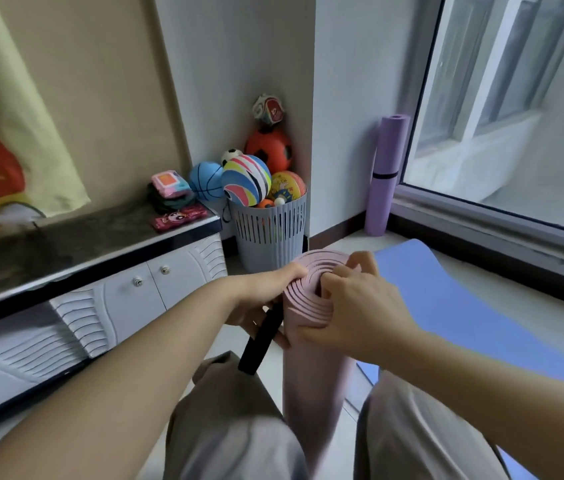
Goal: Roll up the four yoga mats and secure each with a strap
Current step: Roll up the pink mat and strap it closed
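Right hand (360,306): fingers curled down into the spiral end of the rolled pink mat (311,375), pinching the layers. Left hand (266,299): directly across the roll from the right hand, thumb at the top rim, fingers curled round a black strap (260,341) and clamping it against the side of the roll. The free end of the strap hangs below this hand. The pink mat stands upright beneath both hands, between the person's knees.

Beyond the right hand, a blue mat (464,306) lies unrolled on the floor. Further beyond, a rolled purple mat (386,174) stands against the wall, with a dark band around its middle.

Beyond the left hand stands a slotted grey basket (270,233). Contents: balls heaped above the rim, including a striped ball (246,180) and an orange ball (268,148). A blue ball (206,178) sits beside the heap
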